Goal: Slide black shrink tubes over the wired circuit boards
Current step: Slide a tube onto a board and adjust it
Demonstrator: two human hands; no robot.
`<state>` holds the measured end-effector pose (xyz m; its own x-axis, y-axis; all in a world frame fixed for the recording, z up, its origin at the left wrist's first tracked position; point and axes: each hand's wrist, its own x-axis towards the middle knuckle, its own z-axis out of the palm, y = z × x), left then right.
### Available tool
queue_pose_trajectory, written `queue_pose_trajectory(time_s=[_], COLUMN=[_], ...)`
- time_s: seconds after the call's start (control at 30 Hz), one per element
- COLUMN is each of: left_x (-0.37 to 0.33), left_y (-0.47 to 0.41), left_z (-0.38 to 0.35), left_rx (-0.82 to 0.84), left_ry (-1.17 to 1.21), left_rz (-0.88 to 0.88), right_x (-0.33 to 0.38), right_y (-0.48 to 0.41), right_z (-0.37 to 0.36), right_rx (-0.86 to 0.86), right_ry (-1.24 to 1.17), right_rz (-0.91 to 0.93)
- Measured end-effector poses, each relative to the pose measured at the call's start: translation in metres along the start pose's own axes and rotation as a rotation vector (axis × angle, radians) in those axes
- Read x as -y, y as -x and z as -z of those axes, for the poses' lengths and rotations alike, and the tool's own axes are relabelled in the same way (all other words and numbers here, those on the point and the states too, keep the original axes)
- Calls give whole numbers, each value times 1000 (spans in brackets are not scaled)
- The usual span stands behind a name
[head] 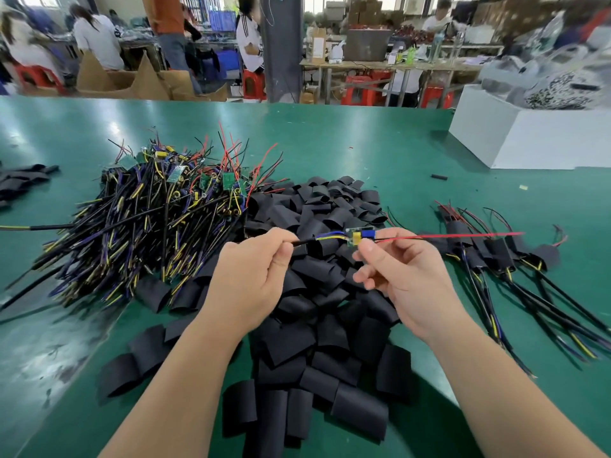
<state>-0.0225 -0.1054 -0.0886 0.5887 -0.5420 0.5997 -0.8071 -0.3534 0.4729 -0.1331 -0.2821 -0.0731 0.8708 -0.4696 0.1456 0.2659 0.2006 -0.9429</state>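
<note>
head view: flattened black shrink tubes (314, 342) lie heaped on the green table (363, 143) beneath both hands. the left hand (251, 276) pinches the black cable (302, 241) between thumb and forefinger. the right hand (406, 279) pinches the wired circuit board (358, 235) at its lead end, other fingers loosely curled. no tube is on it yet. the board looks light, with fragile joints, so the cable sheath seems the safer hold. the tubes look soft and limp. farther off, bare boards (148, 226) are piled left and sleeved boards (489, 252) lie right.

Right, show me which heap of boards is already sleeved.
The small right heap: black tubes cover its boards; the left heap shows bare boards.
</note>
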Motion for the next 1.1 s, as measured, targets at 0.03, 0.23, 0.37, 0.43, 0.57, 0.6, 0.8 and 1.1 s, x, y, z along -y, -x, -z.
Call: queue_pose_trajectory(time_s=[0.03, 0.23, 0.37, 0.43, 0.57, 0.6, 0.8, 1.1], left_x=[-3, -17, -19, -19, -17, -16, -15, -10], left_y=[0, 0, 1, 1, 0, -1, -3, -3], left_z=[0, -11, -16, -16, -14, -14, -11, -6], left_rx=[11, 15, -32, -35, -14, -13, -56, -94], left_ry=[-38, 36, 78, 35, -102, -138, -242, -285], left_rz=[-10, -75, -95, -91, 28, 47, 99, 111], right_x=[-2, -8, -11, -13, -24, -26, -39, -40], right_y=[1, 5, 3, 1, -2, -3, -7, -6], right_z=[-2, -13, -13, -14, -14, -14, -20, -22], right_rx=[-11, -3, -16, 9, 50, 69, 200, 281], right_ry=[54, 259, 287, 282, 746, 916, 1339, 1418], right_rz=[8, 2, 36, 81, 190, 225, 191, 289])
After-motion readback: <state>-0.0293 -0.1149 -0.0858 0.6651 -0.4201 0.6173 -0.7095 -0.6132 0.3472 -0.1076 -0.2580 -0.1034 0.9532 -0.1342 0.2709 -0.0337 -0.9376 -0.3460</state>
